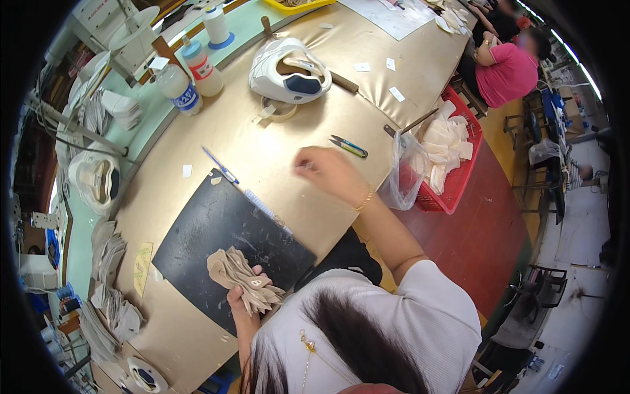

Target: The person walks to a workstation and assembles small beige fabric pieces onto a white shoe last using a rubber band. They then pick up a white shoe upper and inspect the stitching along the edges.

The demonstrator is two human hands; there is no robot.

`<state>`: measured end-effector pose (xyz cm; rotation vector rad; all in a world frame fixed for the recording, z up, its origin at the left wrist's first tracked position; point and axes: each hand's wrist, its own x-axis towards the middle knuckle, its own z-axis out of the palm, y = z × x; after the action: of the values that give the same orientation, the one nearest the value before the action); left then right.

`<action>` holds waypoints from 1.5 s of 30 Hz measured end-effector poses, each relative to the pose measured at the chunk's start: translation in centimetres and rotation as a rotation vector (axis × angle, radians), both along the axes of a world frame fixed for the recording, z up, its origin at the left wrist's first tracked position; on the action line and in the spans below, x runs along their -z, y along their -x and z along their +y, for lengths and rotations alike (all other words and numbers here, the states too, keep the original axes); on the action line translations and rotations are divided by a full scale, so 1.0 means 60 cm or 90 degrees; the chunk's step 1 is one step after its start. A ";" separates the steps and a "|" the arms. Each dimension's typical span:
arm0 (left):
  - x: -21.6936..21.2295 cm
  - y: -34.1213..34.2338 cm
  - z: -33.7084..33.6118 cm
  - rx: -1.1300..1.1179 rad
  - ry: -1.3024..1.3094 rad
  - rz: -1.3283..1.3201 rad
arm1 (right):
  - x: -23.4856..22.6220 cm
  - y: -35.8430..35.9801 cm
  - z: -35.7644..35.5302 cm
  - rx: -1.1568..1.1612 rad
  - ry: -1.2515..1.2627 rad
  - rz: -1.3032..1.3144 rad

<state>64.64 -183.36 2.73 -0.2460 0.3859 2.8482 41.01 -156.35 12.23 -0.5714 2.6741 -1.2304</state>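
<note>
Head view. Over the near part of the black mat [216,226], the left hand [244,303] grips a fanned bundle of beige pieces [233,274]. Beyond the mat's right side, the right hand [321,169] hangs above the table [269,148], fingers curled and blurred; whether it holds anything cannot be told. A pen [221,165] lies by the mat's far corner; snips [349,146] lie farther right of the mat. Progress, as judged: the bundle is gathered but uneven; grey stacks [122,316] left of the mat appear unattended; the finished count is indeterminable.
</note>
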 end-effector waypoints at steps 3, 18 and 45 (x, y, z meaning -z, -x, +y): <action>-0.012 0.024 0.001 0.040 0.039 -0.034 | 0.005 -0.008 0.094 0.118 -0.093 -0.012; -0.025 0.040 0.079 0.017 -0.027 -0.151 | 0.042 0.224 -0.002 0.195 -0.197 0.386; -0.049 0.030 0.076 -0.010 0.050 -0.144 | -0.069 0.326 0.120 0.104 0.289 0.212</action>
<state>62.83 -178.81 5.65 -0.5823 0.4500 2.7829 21.45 -149.14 16.37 -0.6755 2.7459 -1.9742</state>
